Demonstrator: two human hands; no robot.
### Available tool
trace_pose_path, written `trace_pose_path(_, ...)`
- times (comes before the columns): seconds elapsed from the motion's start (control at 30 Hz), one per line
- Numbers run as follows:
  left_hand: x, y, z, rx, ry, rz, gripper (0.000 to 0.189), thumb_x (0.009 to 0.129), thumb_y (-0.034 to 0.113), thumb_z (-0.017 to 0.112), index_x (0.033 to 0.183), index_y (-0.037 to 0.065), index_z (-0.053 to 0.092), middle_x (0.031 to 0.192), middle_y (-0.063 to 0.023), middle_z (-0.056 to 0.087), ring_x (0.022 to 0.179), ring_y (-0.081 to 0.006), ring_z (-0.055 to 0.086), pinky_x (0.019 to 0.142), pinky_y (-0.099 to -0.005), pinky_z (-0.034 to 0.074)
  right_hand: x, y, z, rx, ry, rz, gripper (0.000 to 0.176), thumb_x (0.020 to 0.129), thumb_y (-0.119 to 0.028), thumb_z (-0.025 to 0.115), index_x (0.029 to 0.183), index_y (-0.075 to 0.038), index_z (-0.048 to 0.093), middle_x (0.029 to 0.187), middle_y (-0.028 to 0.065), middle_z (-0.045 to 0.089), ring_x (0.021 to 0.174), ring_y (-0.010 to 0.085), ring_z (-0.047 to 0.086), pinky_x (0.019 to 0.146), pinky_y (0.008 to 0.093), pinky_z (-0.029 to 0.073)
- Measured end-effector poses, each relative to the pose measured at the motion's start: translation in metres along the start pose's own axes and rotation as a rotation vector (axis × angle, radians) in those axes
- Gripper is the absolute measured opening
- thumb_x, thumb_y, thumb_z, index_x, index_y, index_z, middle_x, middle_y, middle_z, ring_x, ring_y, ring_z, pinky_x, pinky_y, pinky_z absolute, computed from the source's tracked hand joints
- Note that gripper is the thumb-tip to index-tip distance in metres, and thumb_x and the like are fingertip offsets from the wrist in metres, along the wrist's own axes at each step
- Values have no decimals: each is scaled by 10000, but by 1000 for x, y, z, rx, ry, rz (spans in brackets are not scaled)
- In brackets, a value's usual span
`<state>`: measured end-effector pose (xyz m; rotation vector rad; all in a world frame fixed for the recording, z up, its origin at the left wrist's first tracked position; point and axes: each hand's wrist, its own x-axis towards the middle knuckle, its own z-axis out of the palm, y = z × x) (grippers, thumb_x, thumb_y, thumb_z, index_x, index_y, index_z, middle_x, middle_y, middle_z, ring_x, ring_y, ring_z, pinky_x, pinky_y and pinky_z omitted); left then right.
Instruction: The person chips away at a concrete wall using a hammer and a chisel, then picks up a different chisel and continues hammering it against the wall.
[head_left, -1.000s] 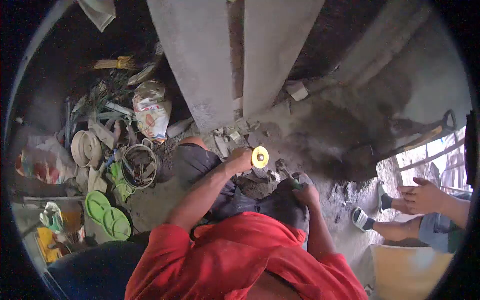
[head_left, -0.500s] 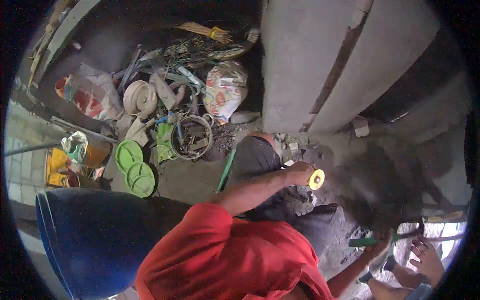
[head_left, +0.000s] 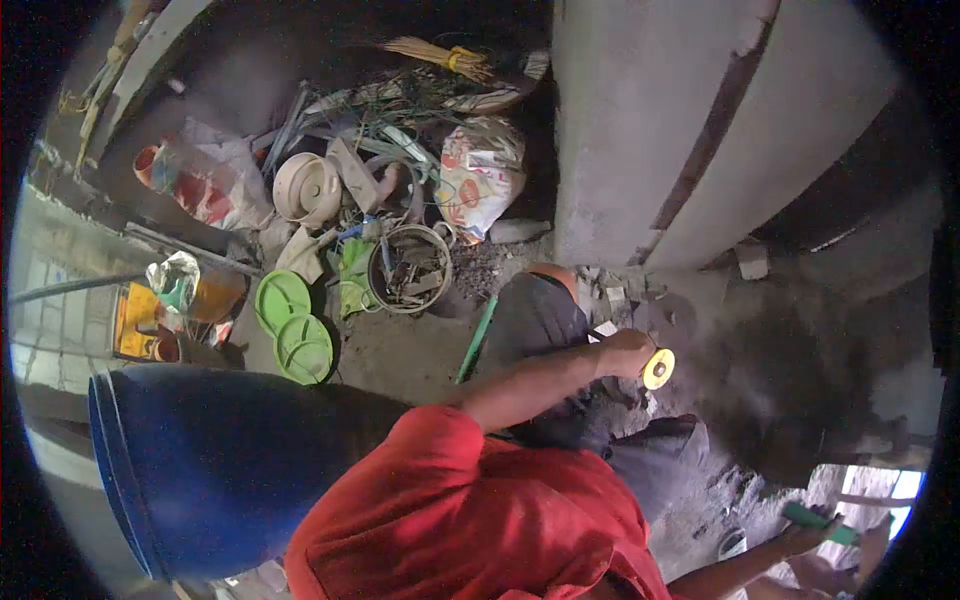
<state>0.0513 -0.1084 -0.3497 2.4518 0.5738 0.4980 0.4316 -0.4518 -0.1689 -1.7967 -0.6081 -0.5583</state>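
Note:
My left hand (head_left: 628, 354) is closed around a chisel with a round yellow guard (head_left: 659, 369) at its top. The chisel's tip is hidden below the hand. Broken rubble (head_left: 612, 290) lies on the floor around it, beside my bent knee (head_left: 540, 300) in dark trousers. At the lower right, my right hand (head_left: 803, 541) grips a hammer by its green handle (head_left: 822, 523). The hammer's head cannot be made out now.
A blue barrel (head_left: 230, 460) lies at my left. Green lids (head_left: 303, 348), a pot of scraps (head_left: 410, 268) and a printed sack (head_left: 482, 180) stand beyond. A concrete wall (head_left: 640, 130) rises ahead. Another person's bare limbs (head_left: 815, 575) show at lower right.
My right hand has swung the hammer down and to the right, away from the chisel. The left hand keeps its hold. The whole view has shifted slightly.

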Motion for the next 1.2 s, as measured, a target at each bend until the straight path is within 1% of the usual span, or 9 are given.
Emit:
trace_pose_path(0.07,5,0,-1,5,-77,-8,163,622,171,705,689,38,639,686,-171,637,673,-355,647,604,-458,511,11,12,-1,-397,9,-365,376,933,-133,549,1275,15,498,872,43,576,753,141,551,690,304,490)
trace_pose_path(0.1,6,0,-4,-5,-76,-1,163,622,171,705,689,38,639,686,-171,637,673,-355,647,604,-458,511,48,148,-31,-536,-223,-291,456,941,-75,490,1376,24,398,1039,101,616,880,179,596,765,295,510)
trace_pose_path(0.17,6,4,-10,-39,-89,-16,174,638,208,702,690,53,642,691,-170,639,678,-361,645,600,-461,507,18,188,-14,547,-499,247,430,944,-96,447,1364,-11,429,1074,117,624,920,217,610,776,301,514)
trace_pose_path(0.23,4,16,-26,-102,0,17,181,671,247,689,718,77,652,717,-146,655,705,-352,650,606,-456,510,-57,131,47,75,-525,361,408,905,-196,491,1271,-22,537,1113,109,633,997,263,594,835,353,486)
trace_pose_path(0.3,4,21,-30,-85,-44,-35,185,680,253,691,760,88,663,738,-136,668,712,-342,658,608,-448,515,-108,158,76,-331,-766,-284,388,892,-294,582,1177,-31,606,1131,149,638,1046,282,587,891,386,459)
trace_pose_path(0.4,3,16,-21,-62,-98,-38,221,696,302,703,802,109,682,727,-134,672,695,-339,661,594,-441,516,-179,38,131,-265,-1064,234,337,861,-260,659,1122,-48,643,1146,139,625,1071,261,577,962,347,420)
trace_pose_path(0.47,7,10,-13,-45,-140,-2,247,700,334,707,802,111,684,727,-132,671,693,-335,660,589,-438,515,-223,90,150,17,-1243,3,343,837,-227,674,1134,-61,633,1153,134,621,1110,277,560,978,376,414)
trace_pose_path(1.1,9,18,-26,-58,-267,-51,209,677,215,699,839,85,676,799,-144,683,782,-335,669,660,-441,526,-227,28,139,-411,-1135,-42,396,763,-296,700,1103,-104,639,1278,111,526,1230,329,441,1042,429,360)
trace_pose_path(1.2,26,11,-19,-50,-291,-23,602,723,230,703,1288,117,528,1033,-202,665,942,-301,663,802,-452,517,-233,54,137,-378,-1110,63,472,762,-354,695,1178,-141,634,1366,118,466,1272,350,393,1077,451,325)
